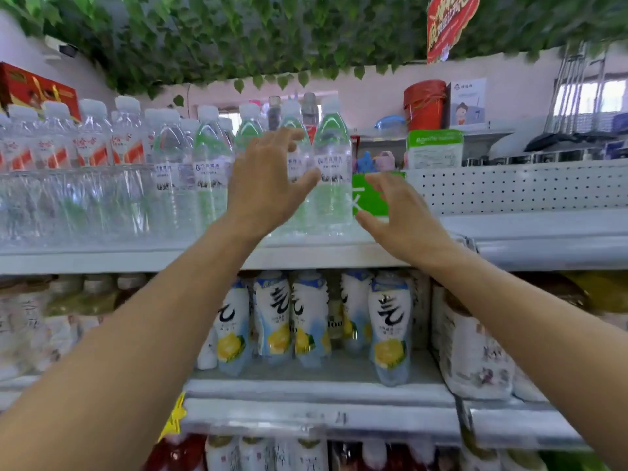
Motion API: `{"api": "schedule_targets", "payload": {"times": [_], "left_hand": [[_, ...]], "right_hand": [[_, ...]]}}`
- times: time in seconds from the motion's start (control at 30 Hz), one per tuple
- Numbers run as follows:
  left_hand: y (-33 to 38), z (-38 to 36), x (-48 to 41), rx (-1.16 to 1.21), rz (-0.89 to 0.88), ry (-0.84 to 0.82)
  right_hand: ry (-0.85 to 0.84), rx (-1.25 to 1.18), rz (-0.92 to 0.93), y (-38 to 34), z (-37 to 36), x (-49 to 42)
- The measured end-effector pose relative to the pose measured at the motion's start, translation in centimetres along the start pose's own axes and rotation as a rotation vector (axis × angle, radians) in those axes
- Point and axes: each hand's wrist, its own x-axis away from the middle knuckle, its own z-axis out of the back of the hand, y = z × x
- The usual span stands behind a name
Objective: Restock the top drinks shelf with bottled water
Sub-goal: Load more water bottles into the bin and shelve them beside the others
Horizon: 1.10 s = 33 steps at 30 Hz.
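Water bottles (pixel 210 171) with clear bodies, white caps and a greenish tint stand in a row on the top shelf (pixel 136 260). Their white labels carry a blue round logo and small writing, too blurred to read. To the left stand bottles with red-and-white labels (pixel 91 147), also not readable. The left hand (pixel 265 188) is raised in front of the second bottle from the right end, its grip released and the fingers spread; contact with the bottle cannot be told. The right hand (pixel 401 215) is just beside the end bottle (pixel 334 178), low at its right side, the grip released and holding nothing. Behind this hand stands a green card (pixel 372 195) with a white mark. Farther right are a green-and-white packet (pixel 435 149) with blurred Latin letters, a red bucket (pixel 424 103) and a white perforated panel (pixel 509 188). On the lower shelf (pixel 306 389), drink bottles (pixel 390 321) show a big black brush character and a lemon picture.
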Motion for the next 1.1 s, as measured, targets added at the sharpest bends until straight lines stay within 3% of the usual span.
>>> {"api": "schedule_targets", "payload": {"times": [0.13, 0.4, 0.73, 0.93, 1.1], "left_hand": [[3.3, 0.5, 7.7, 0.098, -0.028, -0.06], [8.0, -1.3, 20.1, 0.131, -0.067, -0.4], [16.6, -11.4, 36.3, 0.187, -0.085, -0.974], [22.3, -20.5, 46.5, 0.38, 0.186, -1.293], [29.1, -29.5, 55.3, 0.494, 0.577, -1.492]], "right_hand": [[-0.029, 0.031, 0.023, -0.6, 3.2, 6.1], [-0.112, 0.204, -0.12, 1.8, 6.6, 20.5], [-0.452, 0.315, -0.605, 13.1, 10.4, 41.4], [-0.656, 0.258, -0.885, 22.7, 12.3, 51.3], [-0.719, 0.1, -1.075, 31.8, 11.4, 58.8]]}}
